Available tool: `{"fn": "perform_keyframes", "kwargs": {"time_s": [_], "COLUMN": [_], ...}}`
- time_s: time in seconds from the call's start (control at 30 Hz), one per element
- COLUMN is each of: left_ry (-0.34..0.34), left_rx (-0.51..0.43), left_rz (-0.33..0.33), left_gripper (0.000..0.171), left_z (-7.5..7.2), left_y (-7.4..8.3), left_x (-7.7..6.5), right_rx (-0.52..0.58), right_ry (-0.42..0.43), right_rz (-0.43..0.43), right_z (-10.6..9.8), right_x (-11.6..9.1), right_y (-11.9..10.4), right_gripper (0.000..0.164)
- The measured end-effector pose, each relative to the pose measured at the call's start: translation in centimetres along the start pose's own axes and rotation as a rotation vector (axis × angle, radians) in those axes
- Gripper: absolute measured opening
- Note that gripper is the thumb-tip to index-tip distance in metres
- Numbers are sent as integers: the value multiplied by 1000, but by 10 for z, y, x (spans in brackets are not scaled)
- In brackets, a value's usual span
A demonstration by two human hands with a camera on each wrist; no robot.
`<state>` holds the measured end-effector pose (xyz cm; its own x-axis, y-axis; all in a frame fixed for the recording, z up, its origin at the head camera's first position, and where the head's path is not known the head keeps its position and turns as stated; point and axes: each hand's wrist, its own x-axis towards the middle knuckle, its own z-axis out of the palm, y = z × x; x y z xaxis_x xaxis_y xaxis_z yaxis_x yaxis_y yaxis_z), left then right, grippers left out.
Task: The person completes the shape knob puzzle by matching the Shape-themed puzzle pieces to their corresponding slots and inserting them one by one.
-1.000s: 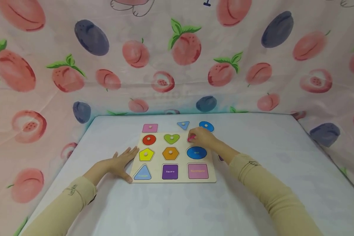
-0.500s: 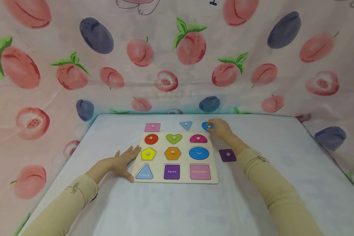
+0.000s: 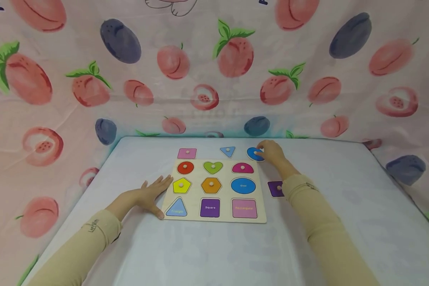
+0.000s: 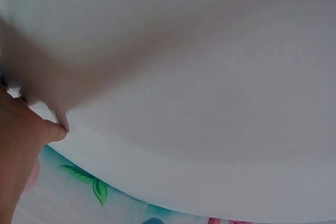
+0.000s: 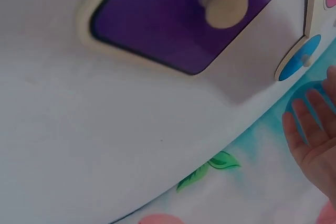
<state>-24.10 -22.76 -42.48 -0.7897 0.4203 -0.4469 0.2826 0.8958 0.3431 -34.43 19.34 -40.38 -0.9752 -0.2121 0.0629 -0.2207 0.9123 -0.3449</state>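
Note:
A wooden shape puzzle board (image 3: pixel 193 202) lies on the table. My left hand (image 3: pixel 151 197) rests at its left edge, fingers spread and thumb at the near corner. At the board's far right corner lies a blue oval piece (image 3: pixel 253 154) with a knob. My right hand (image 3: pixel 274 154) is just right of that knob; in the right wrist view its fingers (image 5: pixel 310 124) look loosely extended and apart from the oval. Red circle (image 3: pixel 185 167), green heart (image 3: pixel 213 167), magenta semicircle (image 3: pixel 242 168), yellow pentagon (image 3: pixel 182 185) and orange hexagon (image 3: pixel 211 185) sit in the board.
Behind the board lie a pink rectangle piece (image 3: pixel 187 153) and a light blue triangle piece (image 3: pixel 227 151). A purple square piece (image 3: pixel 275 188) lies to the right, partly behind the right sleeve (image 3: pixel 300 188). A fruit-patterned cloth (image 3: pixel 228 99) hangs behind the table.
My right hand has left the magenta semicircle, which now shows in its recess, and moved back and right to the blue oval. The left hand stays at the board's edge.

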Motion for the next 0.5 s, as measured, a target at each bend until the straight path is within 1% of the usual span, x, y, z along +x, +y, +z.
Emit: {"fn": "perform_keyframes", "kwargs": {"time_s": [0.17, 0.27, 0.33, 0.4, 0.5], "left_ry": [6, 10, 11, 9, 7], "left_rx": [-11, -20, -18, -15, -2], "left_rz": [14, 10, 5, 7, 7], "left_gripper": [127, 126, 126, 126, 127], "left_z": [1, 1, 1, 0, -1], "left_y": [0, 0, 0, -1, -1], "left_x": [-2, -3, -3, -3, -2], "right_rx": [0, -15, -2, 22, 66], "right_ry": [-25, -36, -45, -59, -65], "right_rz": [32, 35, 47, 74, 106], "right_z": [2, 3, 4, 8, 20], "right_x": [7, 12, 17, 24, 40], "right_y": [-3, -6, -6, -3, 12], "right_gripper": [30, 29, 29, 30, 32]}}
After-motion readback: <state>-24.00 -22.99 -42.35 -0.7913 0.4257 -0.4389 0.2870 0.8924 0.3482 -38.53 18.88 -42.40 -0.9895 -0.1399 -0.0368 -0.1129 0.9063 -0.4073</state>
